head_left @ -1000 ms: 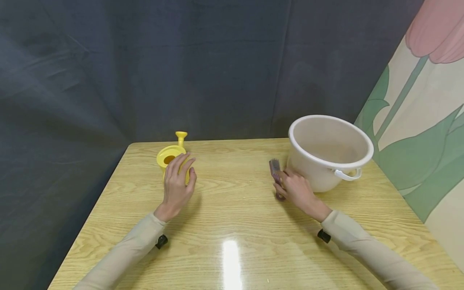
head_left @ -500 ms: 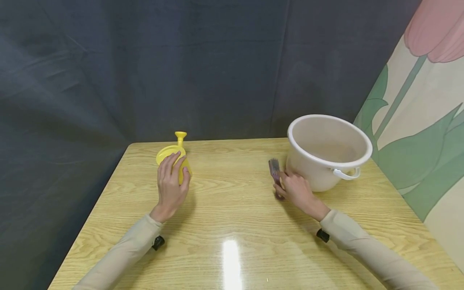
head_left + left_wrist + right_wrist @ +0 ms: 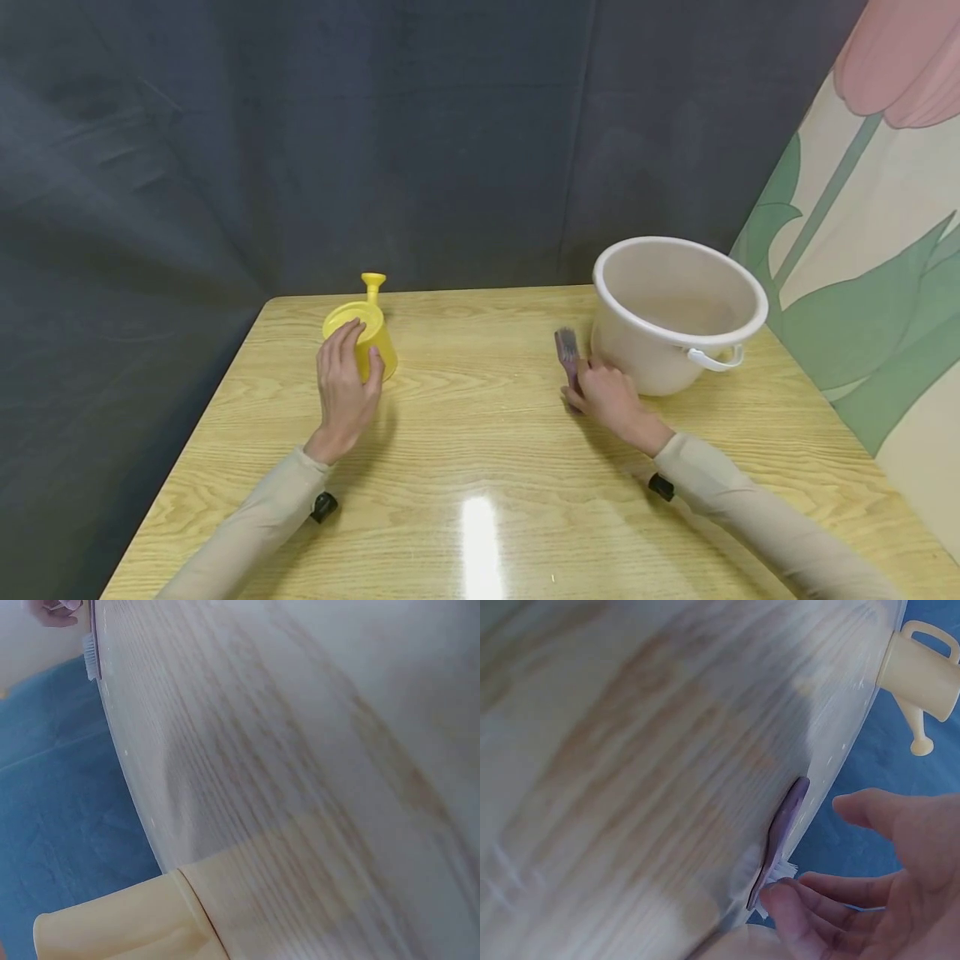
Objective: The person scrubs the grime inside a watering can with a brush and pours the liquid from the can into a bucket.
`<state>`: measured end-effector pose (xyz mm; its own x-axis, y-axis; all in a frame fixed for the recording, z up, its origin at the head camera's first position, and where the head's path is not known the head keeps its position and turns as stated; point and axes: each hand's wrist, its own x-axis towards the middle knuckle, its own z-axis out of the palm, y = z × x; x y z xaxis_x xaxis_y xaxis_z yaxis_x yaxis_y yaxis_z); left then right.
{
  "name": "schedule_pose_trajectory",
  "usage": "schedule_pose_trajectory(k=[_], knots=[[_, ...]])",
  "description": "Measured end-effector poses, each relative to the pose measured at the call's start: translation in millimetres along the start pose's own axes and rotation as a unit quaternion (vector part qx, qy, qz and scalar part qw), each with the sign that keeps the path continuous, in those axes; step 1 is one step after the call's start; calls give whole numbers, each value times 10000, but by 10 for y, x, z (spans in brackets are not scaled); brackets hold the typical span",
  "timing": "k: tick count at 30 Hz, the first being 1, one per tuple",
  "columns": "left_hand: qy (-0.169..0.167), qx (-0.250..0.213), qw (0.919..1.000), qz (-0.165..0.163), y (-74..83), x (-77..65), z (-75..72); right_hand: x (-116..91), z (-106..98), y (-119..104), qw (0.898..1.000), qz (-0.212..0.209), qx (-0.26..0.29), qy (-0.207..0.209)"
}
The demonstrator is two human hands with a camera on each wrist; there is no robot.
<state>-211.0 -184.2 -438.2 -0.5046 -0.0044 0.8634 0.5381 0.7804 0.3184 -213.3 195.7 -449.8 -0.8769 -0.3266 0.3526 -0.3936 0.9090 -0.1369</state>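
A yellow watering can point(image 3: 385, 348) stands upright on the table's far left, its spout pointing away. Over its near left side lies my left hand point(image 3: 345, 392), fingers extended and thumb spread; I cannot tell if it touches the can. The left wrist view catches the can point(image 3: 124, 924) at bottom left. My right hand point(image 3: 613, 402) hovers at the handle of a purple brush point(image 3: 567, 344) with pale bristles, which lies on the table. In the right wrist view, the fingers point(image 3: 847, 889) are beside the brush point(image 3: 784, 825) and the thumb is apart from it.
A large off-white bucket point(image 3: 633, 354) with a white handle stands just behind and right of the right hand. Dark cloth point(image 3: 435, 167) hangs behind the wooden table point(image 3: 480, 433). A wall with painted tulips point(image 3: 892, 275) borders the right side.
My left hand has shifted left and nearer, uncovering more of the can's side. The right hand has moved only slightly at the brush. Can, brush and bucket stay in place.
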Motion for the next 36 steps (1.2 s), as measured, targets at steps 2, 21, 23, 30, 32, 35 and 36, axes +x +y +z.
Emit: schedule_pose_trajectory(k=[2, 21, 23, 30, 32, 35, 36], knots=[[35, 0, 10000, -18, -7, -3, -5, 0, -1, -5, 10000, -9, -7, -27], [-95, 151, 9955, -932, -88, -93, -112, 13, 33, -42, 9975, 295, -178, -617], [-95, 111, 9940, -1082, -87, -101, -121, 8, 37, -43, 9979, 235, -204, -563], [-179, -87, 9872, -1581, -65, -122, -142, 8, 73, -25, 9964, 419, -241, -703], [-185, -124, 9867, -1612, -70, -136, -139, 11, 72, -24, 9961, 419, -287, -727], [-196, -176, 9863, -1631, -73, -160, -128, 16, 60, -31, 9959, 407, -319, -747], [-220, -185, 9857, -1657, -72, -169, -124, 15, 51, -34, 9957, 403, -335, -758]])
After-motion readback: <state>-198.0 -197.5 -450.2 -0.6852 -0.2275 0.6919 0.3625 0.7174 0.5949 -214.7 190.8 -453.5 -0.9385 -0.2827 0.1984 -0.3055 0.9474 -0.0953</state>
